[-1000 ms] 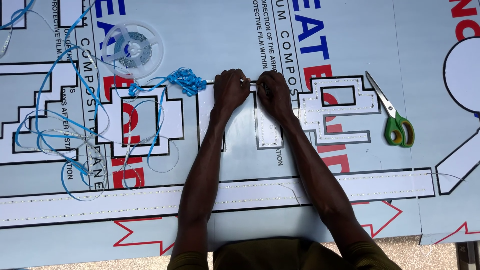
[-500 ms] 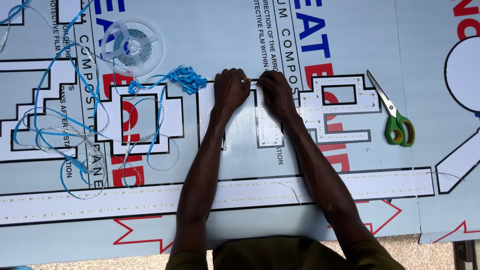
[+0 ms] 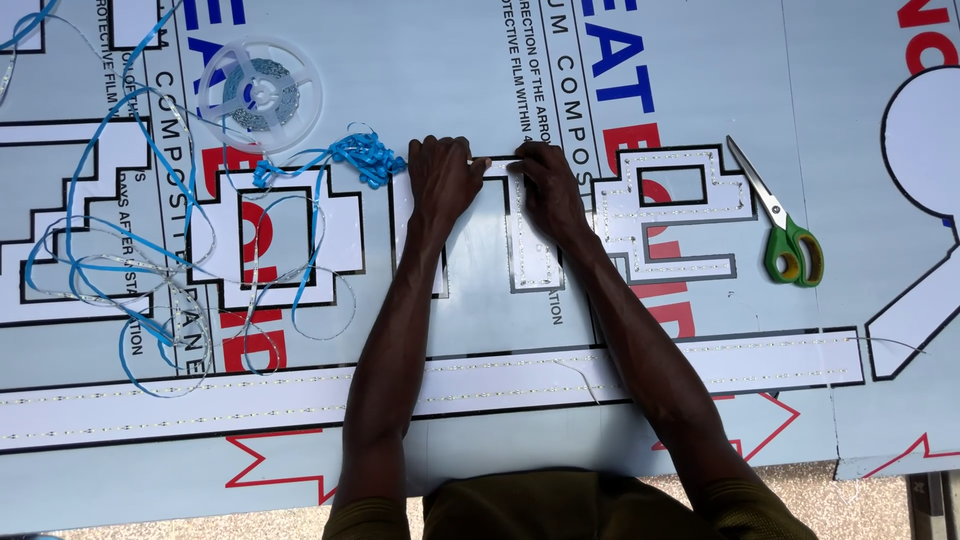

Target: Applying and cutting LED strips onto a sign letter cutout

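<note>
Head view shows me my left hand (image 3: 442, 182) and right hand (image 3: 548, 188) pressing curled fingertips onto a thin LED strip (image 3: 492, 162) atop the white letter outline, a light, floppy, kink-prone thing I'd handle by its edges.

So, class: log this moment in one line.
left hand: pressing thin white strip | right hand: same strip | green-handled scissors: lying apart
</note>
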